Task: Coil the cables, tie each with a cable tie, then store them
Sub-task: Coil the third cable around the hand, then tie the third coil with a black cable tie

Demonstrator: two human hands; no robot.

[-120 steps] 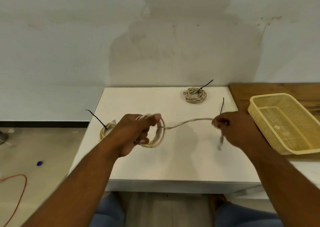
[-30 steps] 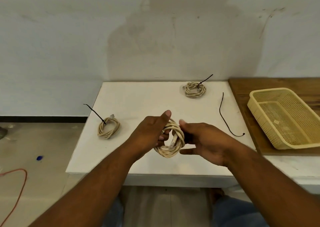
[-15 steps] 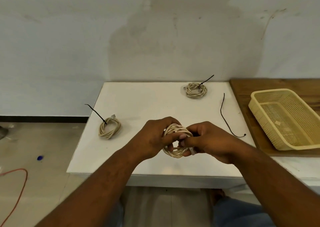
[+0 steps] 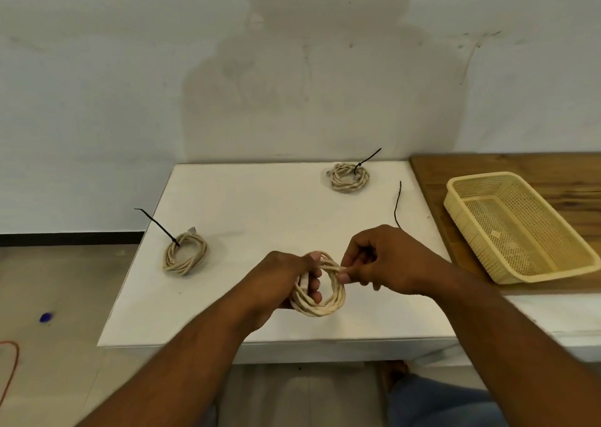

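Both hands are up over the near part of the white tabletop [image 4: 260,205], busy with one cream cable [image 4: 328,309] that is wound into a loose ring. The left hand [image 4: 279,283] has its fingers pushed through the middle of the ring and curled round the strands on that side, so that grip is closed firmly on the cable. The right hand [image 4: 387,264] pinches the ring's upper right edge between thumb and forefinger, the other fingers tucked in; whether it has the cable's end or just a strand, I cannot tell. The ring hangs just above the tabletop, its open face turned up toward the person. Just beyond the right hand a loose black tie [image 4: 397,205] lies on the tabletop, its near end hidden behind the knuckles. Over by the left edge sits a tied coil [image 4: 185,257], the tail of its tie poking up and to the left. A second tied coil [image 4: 350,176] rests near the back, close to the wall. Off to the right, well apart from the hands, a yellow basket [image 4: 455,205] sits on a wooden board [image 4: 520,166]. Down on the floor at the left, a small blue object [image 4: 45,317] and a bit of orange cord [image 4: 13,361].
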